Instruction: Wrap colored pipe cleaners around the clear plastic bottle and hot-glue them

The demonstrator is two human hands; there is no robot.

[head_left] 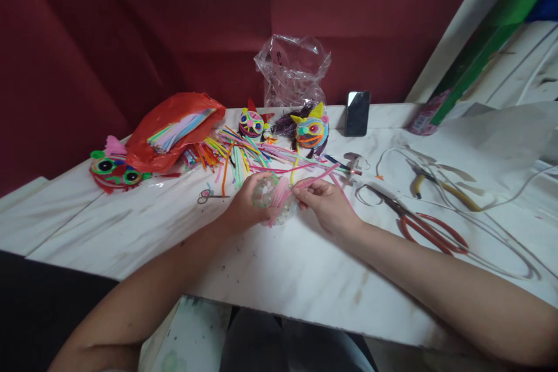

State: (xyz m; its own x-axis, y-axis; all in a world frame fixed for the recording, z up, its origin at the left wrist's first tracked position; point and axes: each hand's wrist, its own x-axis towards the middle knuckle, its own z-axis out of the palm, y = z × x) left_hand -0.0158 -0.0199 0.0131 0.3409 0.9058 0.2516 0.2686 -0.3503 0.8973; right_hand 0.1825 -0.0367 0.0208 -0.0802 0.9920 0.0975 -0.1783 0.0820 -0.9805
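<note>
My left hand [249, 204] is closed around the left side of a clear round ball [265, 193], which has a band of pink pipe cleaners across its middle. At the ball's right side, my right hand [320, 200] pinches a pink pipe cleaner [320, 176] between thumb and fingers. Its free end sticks out up and to the right. What the ball is made of is too blurred to tell. Just behind my hands lies a loose heap of coloured pipe cleaners [238, 157].
Three decorated animal heads, red-green [114, 171], pink-yellow [253, 123] and blue-yellow [312, 131], stand behind. A red bag [174, 128] holds more pipe cleaners. Small scissors [211, 196] lie left. Right are red-handled scissors [431, 231], pliers [457, 195], a white cable [514, 186] and a phone [357, 114].
</note>
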